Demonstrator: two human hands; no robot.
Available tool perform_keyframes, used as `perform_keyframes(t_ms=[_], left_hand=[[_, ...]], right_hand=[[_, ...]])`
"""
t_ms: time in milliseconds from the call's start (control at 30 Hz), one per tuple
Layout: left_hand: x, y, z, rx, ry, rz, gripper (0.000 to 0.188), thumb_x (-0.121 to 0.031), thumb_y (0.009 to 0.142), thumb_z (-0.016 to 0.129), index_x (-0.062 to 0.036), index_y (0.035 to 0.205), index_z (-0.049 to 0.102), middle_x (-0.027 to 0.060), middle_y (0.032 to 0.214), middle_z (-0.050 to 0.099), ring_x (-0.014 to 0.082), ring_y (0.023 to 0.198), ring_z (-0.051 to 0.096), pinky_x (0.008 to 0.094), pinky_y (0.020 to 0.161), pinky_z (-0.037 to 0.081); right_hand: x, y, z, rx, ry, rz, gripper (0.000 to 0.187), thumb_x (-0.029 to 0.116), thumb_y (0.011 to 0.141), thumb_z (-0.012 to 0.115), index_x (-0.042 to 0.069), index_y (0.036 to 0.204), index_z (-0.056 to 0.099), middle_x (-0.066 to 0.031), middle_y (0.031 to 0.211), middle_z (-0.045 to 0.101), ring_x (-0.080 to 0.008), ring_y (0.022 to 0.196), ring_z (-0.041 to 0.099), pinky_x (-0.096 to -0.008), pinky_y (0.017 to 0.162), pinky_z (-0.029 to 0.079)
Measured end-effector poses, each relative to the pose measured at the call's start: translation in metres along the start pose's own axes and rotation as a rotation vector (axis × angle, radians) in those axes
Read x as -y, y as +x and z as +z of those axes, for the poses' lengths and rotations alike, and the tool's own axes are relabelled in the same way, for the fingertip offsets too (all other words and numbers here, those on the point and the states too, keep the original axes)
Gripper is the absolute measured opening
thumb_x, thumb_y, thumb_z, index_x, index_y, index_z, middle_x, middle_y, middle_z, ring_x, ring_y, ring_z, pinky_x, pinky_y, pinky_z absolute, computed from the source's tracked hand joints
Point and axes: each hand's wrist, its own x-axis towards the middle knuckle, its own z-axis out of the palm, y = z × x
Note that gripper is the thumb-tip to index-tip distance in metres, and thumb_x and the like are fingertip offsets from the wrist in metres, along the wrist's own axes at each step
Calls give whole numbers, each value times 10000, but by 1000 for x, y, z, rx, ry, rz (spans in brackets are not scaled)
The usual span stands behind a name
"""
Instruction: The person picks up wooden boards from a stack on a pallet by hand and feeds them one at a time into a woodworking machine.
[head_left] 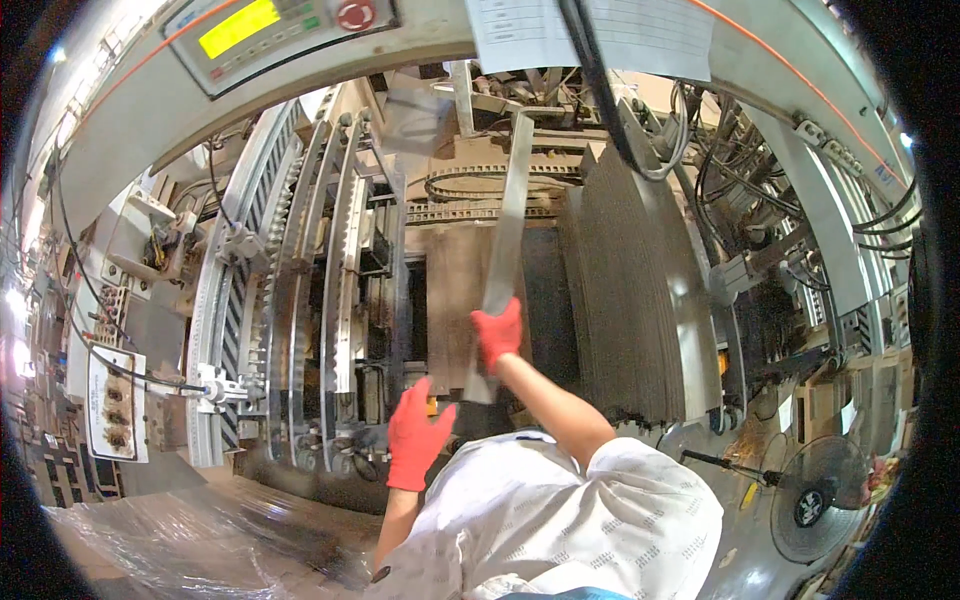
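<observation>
My right hand (498,336), in a red glove, is wrapped round a long flat grey bar (512,215). The bar slants away from me over the middle of the machine, its near end showing below the glove. My left hand (418,436), gloved in red too, hangs at the machine's front edge with its fingers apart and nothing in it. Beyond the left hand is a smaller block of brown sheets (452,300), partly behind the bar. A tall stack of thin grey-brown sheets (630,290) stands to the right of my right hand.
A control panel (280,40) with a yellow display and red button sits on the overhead beam. Rails (345,260) run along the left. Black cables (610,100) hang in front. A round fan (815,500) stands at lower right, clear plastic film (210,535) at lower left.
</observation>
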Motion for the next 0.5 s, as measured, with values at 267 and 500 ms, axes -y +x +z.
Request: perform_keyframes(t_ms=[267, 500], left_hand=[[45, -78, 40, -106, 232, -229, 561, -287, 807, 761, -71, 1295, 588, 157, 1211, 637, 368, 1118, 612, 469, 923, 501], [61, -164, 73, -66, 405, -354, 595, -299, 784, 768, -97, 1313, 586, 153, 1235, 637, 358, 1142, 611, 480, 929, 497]], right_hand=[[-155, 127, -165, -117, -698, 113, 813, 265, 666, 772, 108, 1400, 459, -206, 1130, 693, -410, 1042, 672, -488, 873, 550], [-232, 117, -213, 57, -692, 175, 941, 187, 687, 774, 106, 1528, 362, -227, 1426, 539, -412, 1256, 560, -491, 1041, 466]])
